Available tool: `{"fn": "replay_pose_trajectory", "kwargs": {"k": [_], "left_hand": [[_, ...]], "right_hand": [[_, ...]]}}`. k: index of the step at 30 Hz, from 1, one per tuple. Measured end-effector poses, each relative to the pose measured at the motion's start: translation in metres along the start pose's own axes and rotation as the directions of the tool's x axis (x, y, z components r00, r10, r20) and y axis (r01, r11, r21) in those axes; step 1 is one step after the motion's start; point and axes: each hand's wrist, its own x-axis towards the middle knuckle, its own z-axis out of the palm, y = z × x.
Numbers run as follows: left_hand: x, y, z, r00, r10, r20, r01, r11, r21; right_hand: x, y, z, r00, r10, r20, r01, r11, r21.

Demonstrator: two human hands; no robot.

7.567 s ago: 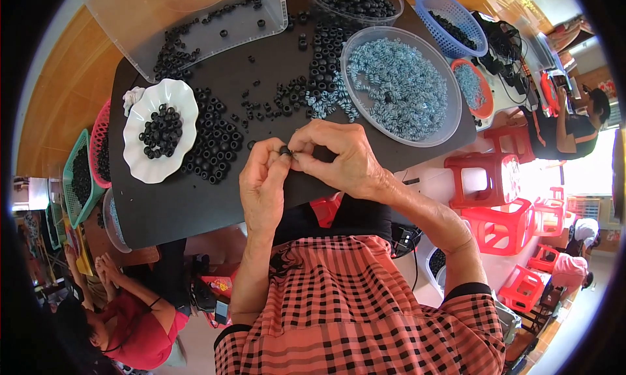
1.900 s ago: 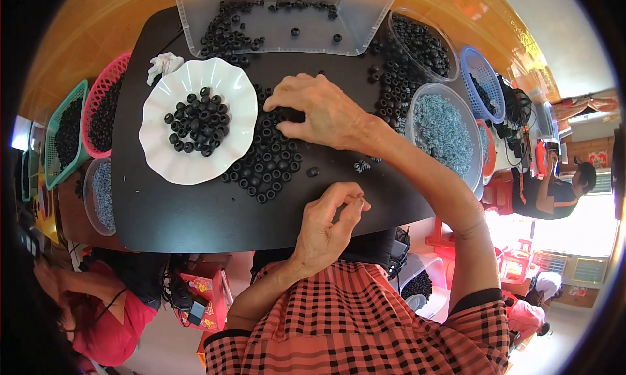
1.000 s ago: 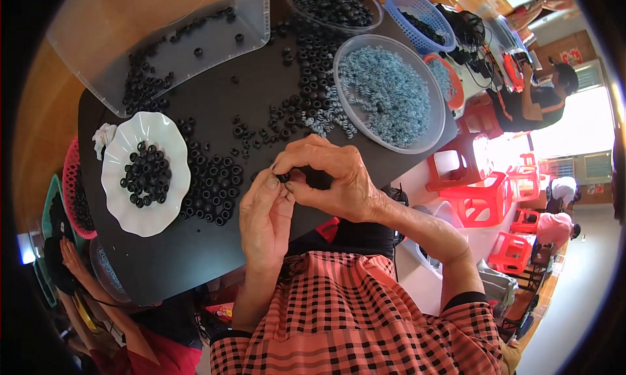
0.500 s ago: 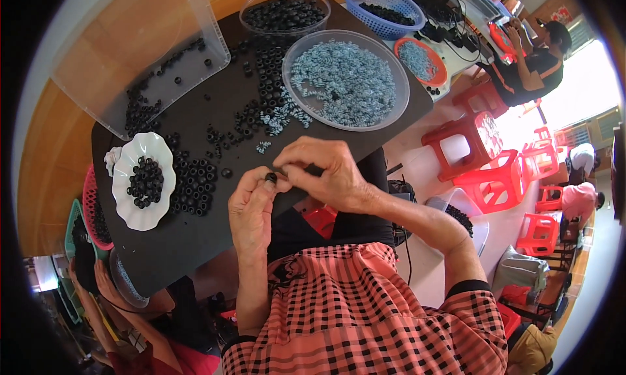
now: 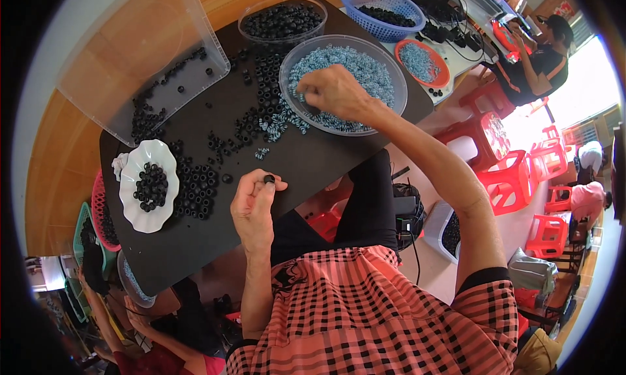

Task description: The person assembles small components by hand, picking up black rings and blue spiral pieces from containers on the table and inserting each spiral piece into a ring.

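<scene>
My left hand (image 5: pixel 253 209) is closed over the near edge of the table, its thumb and fingers pinching a small black plastic barrel (image 5: pixel 269 179). My right hand (image 5: pixel 336 94) is over the left side of a round clear tub (image 5: pixel 396 117) full of small bluish coil springs (image 5: pixel 375 78). Its fingers are curled together at the tips, and whatever may be between them is hidden. More springs (image 5: pixel 277 128) lie loose beside the tub. Black barrels (image 5: pixel 197 189) stand in a cluster left of my left hand. A scalloped white dish (image 5: pixel 134 215) holds small black pieces (image 5: pixel 151 186).
A clear tub of black parts (image 5: pixel 280 19) stands at the back of the dark table (image 5: pixel 176 257). A tilted clear bin (image 5: pixel 140 55) is at the far left. Right of the table are a blue basket (image 5: pixel 385 29) and an orange dish (image 5: pixel 445 75). A co-worker's hand (image 5: pixel 138 316) shows lower left.
My right hand has left my left hand and moved up and right, onto the tub of springs. My left hand stays nearly in place, still pinching the black barrel.
</scene>
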Motion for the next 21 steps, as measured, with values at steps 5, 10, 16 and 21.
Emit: {"fn": "replay_pose_trajectory", "kwargs": {"k": [5, 10, 16, 21], "left_hand": [[0.000, 0.000, 0.001, 1.000, -0.001, -0.004, 0.001, 1.000, 0.003], [0.000, 0.001, -0.001, 1.000, 0.000, 0.020, -0.001, 1.000, 0.015], [-0.001, 0.005, 0.003, 1.000, -0.018, -0.008, 0.018, 1.000, 0.021], [-0.001, 0.002, 0.002, 1.000, -0.023, -0.012, 0.023, 1.000, -0.014]], "right_hand": [[0.003, -0.006, -0.025, 0.970, 0.230, -0.083, -0.216, 0.965, 0.145], [-0.001, -0.005, -0.019, 0.998, 0.055, -0.033, -0.054, 0.997, 0.048], [0.006, 0.000, -0.010, 0.998, -0.053, 0.028, 0.058, 0.977, -0.205], [0.009, -0.001, -0.020, 0.992, 0.083, 0.093, -0.079, 0.996, -0.046]]}}
